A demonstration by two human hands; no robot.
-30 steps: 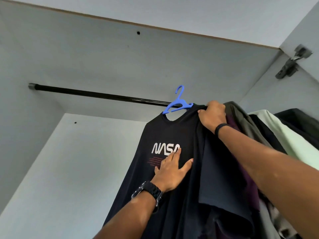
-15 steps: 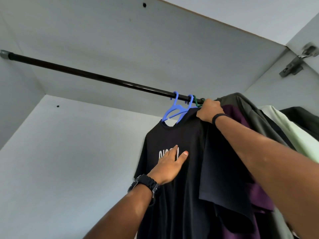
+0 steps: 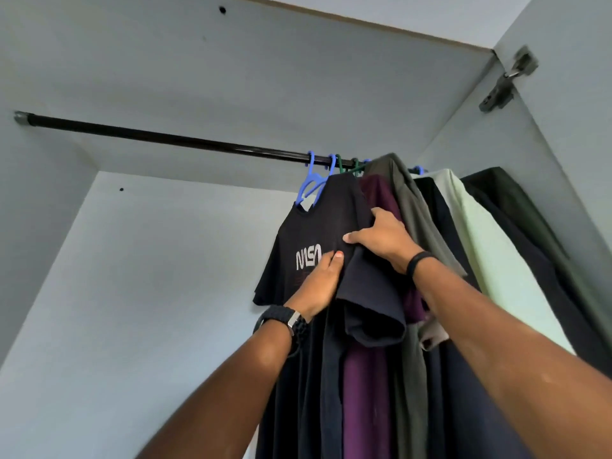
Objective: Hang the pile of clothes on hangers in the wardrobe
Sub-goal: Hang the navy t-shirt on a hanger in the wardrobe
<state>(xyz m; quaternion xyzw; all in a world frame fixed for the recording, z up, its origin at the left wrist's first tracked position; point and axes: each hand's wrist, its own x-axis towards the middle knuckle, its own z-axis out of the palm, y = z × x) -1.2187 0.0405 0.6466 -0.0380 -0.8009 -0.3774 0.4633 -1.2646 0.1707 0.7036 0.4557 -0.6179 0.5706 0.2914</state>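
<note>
A black NASA T-shirt (image 3: 318, 226) hangs on a blue hanger (image 3: 309, 188) hooked over the dark wardrobe rod (image 3: 165, 140). My left hand (image 3: 318, 283) lies flat against the shirt's front just below the logo, fingers straight. At the shirt's right shoulder, my right hand (image 3: 384, 240) grips the fabric, thumb on the front and fingers tucked behind it. The shirt's right sleeve (image 3: 371, 313) droops below that hand.
To the right of the black shirt hang a purple shirt (image 3: 364, 392), an olive one (image 3: 414, 210), a mint-green one (image 3: 480, 246) and dark garments (image 3: 516, 213), packed close. The rod's left half is bare. A door hinge (image 3: 503, 84) sits at the upper right.
My right hand has slid down from the top of the hanger to the shirt's shoulder and sleeve. My left hand stays flat on the shirt front. The view has shifted slightly.
</note>
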